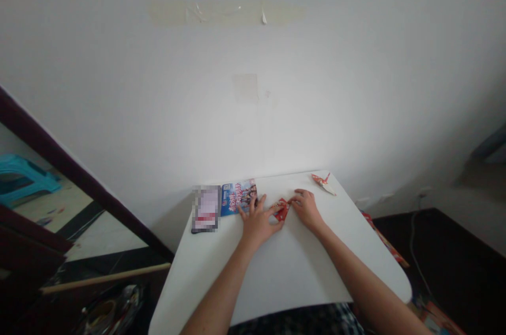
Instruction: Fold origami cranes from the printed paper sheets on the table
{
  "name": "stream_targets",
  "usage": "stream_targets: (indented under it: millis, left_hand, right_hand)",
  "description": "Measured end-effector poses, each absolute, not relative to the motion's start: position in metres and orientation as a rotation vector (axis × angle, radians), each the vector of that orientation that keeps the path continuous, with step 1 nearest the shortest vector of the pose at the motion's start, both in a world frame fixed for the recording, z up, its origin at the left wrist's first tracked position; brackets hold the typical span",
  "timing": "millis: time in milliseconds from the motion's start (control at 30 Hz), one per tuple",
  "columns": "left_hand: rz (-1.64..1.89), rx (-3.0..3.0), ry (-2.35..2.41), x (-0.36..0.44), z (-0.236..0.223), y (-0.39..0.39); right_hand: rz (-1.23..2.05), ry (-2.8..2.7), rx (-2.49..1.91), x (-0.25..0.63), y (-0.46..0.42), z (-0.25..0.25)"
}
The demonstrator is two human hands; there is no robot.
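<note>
A small folded piece of red patterned paper (281, 210) lies on the white table between my hands. My left hand (256, 223) holds it at the left side with thumb and index finger, while its other fingers spread out over the edge of a blue printed leaflet (231, 200). At the paper's right edge, the bent fingers of my right hand (307, 209) pinch it. Farther back on the right sits a folded red and white paper piece (323, 184) with pointed ends, apart from both hands.
The white table (272, 277) stands against a pale wall (253, 135). A phone-like item with a blurred screen (206, 209) lies at the table's back left. On the floor at left are a wooden stick (106, 278) and a dark bag (106, 314); a blue stool (27, 179) is beyond.
</note>
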State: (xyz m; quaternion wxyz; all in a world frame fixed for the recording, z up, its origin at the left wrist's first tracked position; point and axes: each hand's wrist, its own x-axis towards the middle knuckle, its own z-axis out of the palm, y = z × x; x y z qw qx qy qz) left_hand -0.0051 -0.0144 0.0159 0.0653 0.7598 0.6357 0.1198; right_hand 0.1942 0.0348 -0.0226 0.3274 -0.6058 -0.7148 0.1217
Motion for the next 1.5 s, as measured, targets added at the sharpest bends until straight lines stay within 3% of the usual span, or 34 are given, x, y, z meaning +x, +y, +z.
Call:
stream_targets:
  millis: [267,600,1500]
  left_hand:
    - [0.407,2.279,1.896,-0.006,0.014,-0.014]
    - [0.360,2.256,1.907,-0.004,0.019,-0.016]
    - [0.368,2.240,1.934,0.001,0.018,-0.019]
  right_hand:
    - [0.273,-1.907,-1.534,0.192,0.028,-0.018]
    - [0.317,-1.833,-1.815,0.181,0.026,-0.007]
    - [0.160,-2.085,-1.601,0.193,0.014,-0.003]
